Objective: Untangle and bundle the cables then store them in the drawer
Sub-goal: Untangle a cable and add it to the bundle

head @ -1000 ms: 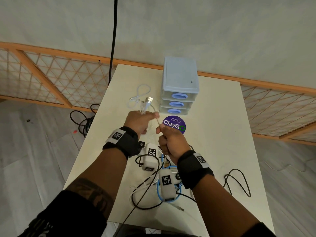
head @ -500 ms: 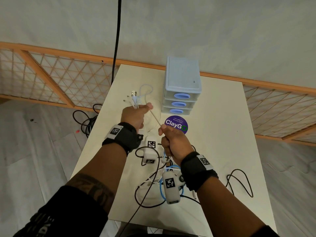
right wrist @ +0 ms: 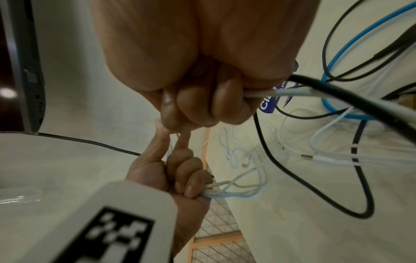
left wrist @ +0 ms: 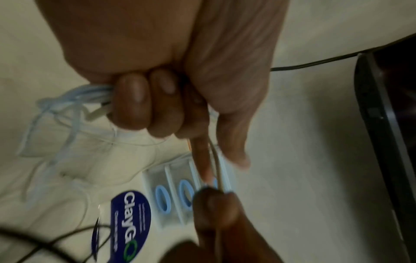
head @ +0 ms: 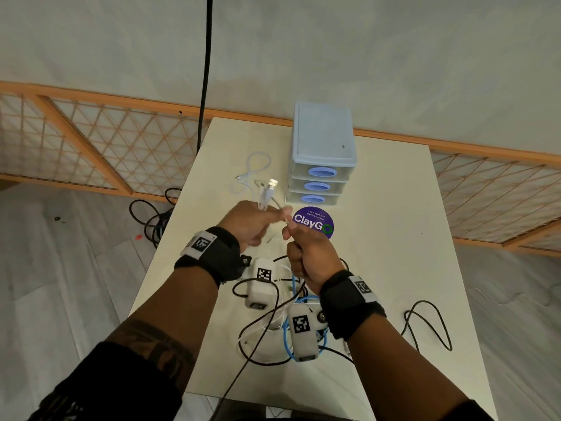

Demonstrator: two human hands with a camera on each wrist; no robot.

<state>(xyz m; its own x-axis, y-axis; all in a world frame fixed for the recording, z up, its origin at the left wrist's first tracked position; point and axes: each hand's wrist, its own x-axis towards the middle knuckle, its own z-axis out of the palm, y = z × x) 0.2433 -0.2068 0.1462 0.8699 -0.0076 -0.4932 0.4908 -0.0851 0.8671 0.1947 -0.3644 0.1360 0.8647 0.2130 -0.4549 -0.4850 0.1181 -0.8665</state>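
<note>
wrist bands (head: 212, 256): black, one on each wrist
tags (head: 363, 287): white, black square code marks
wrist cameras (head: 302, 332): white blocks, coded faces
sleeves (head: 115, 387): black
left forearm (head: 151, 338): dark tattoo

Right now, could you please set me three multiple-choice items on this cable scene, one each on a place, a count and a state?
1. Where is the purple sticker?
A. in front of the drawer unit
B. on top of it
C. on the floor

2. How many drawers does the unit have?
A. two
B. three
C. five

3. What is the left hand doing?
A. lying flat
B. gripping a white cable bundle
C. pulling a drawer

Key: 1 A, it lies on the table before the bottom drawer; 2 B, three blue handles; 3 B, fingers curl round the loops.
</note>
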